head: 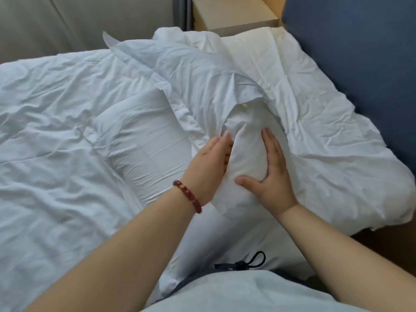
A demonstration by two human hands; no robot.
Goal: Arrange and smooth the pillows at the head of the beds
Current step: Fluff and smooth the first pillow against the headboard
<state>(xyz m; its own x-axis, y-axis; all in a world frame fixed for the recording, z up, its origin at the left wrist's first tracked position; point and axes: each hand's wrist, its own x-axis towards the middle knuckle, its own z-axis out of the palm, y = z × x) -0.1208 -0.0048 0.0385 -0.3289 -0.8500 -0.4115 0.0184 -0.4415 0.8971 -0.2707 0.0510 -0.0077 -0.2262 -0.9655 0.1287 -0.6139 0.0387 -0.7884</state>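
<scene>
A white pillow (247, 152) lies partly inside its white pillowcase (191, 79) in the middle of the bed. My left hand (209, 165), with a red bead bracelet on the wrist, presses flat against the pillow's left side, fingertips under the case's edge. On the pillow's right side rests my right hand (273, 174), fingers straight and thumb spread across the near end. Both hands squeeze the pillow between them. A second, cream-white pillow (315, 122) lies crumpled against the blue headboard (360, 52) on the right.
A rumpled white duvet (56, 131) covers the left of the bed. A pale wooden nightstand (236, 14) stands beyond the bed's head. A grey curtain (67, 23) hangs at the far left. A dark drawstring (249, 263) of my clothing hangs near the bed's edge.
</scene>
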